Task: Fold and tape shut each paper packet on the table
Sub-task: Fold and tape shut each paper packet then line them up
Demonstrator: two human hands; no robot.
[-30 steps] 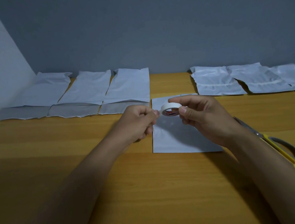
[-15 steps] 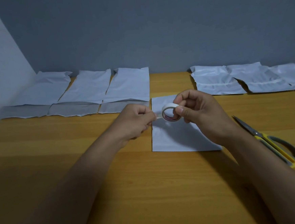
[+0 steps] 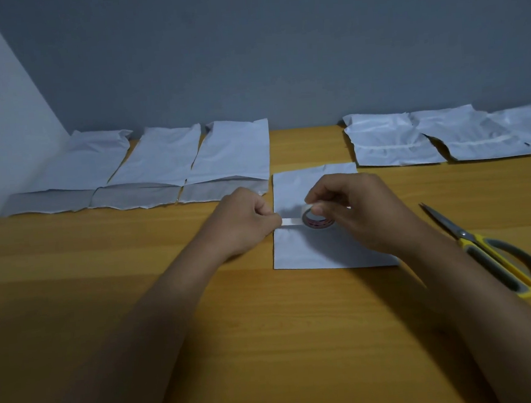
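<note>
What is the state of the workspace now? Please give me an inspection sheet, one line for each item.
Surface: wooden table.
Job's things: centre packet flat under the hands; three packets far left; three crumpled packets far right.
Clutter: yellow scissors right of the centre packet.
Hands: left hand pinches the tape end; right hand grips the tape roll.
Cables: nothing seen.
Surroundings: grey wall.
</note>
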